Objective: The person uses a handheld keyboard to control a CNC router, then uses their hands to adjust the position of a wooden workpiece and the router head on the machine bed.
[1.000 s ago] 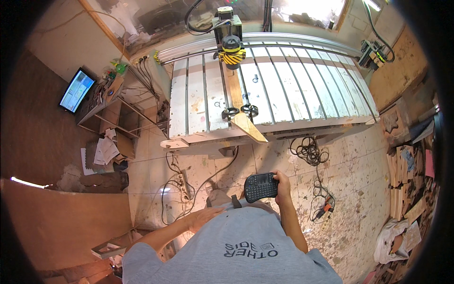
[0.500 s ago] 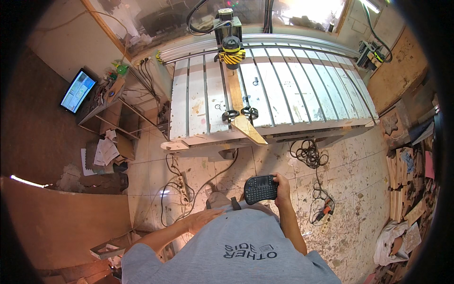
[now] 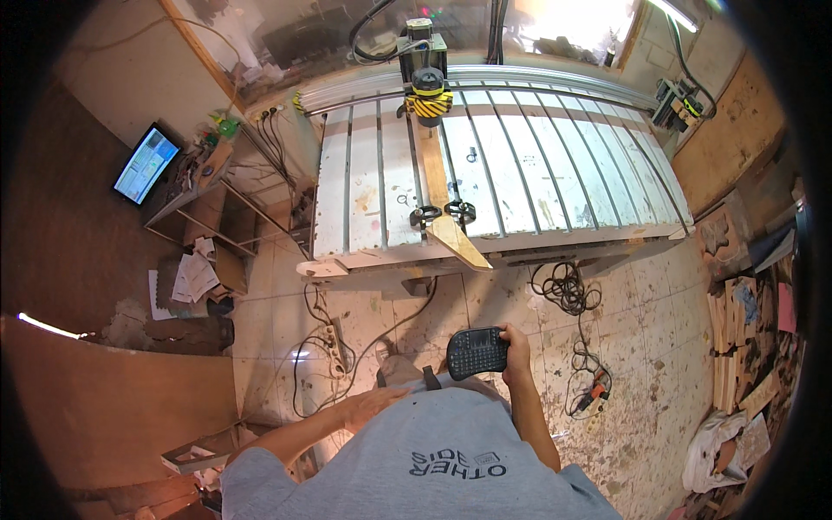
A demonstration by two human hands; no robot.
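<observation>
My right hand grips a small black wireless keyboard in front of my waist. My left hand rests with fingers out flat against my waist, holding nothing. Ahead stands a CNC router bed with white slotted slats. Its spindle head, ringed in yellow-and-black stripes, sits over a long wooden board. Two black clamps are at the board's near part, and an angled wood piece sticks out over the front edge.
A lit monitor stands left beside a cluttered shelf unit and papers. Cables, a power strip and an orange tool lie on the tiled floor. Wood offcuts and a white sack line the right.
The router and bed appear slightly lower in the picture as the view shifts. The keyboard in my right hand has dropped a little; my left hand stays at my waist.
</observation>
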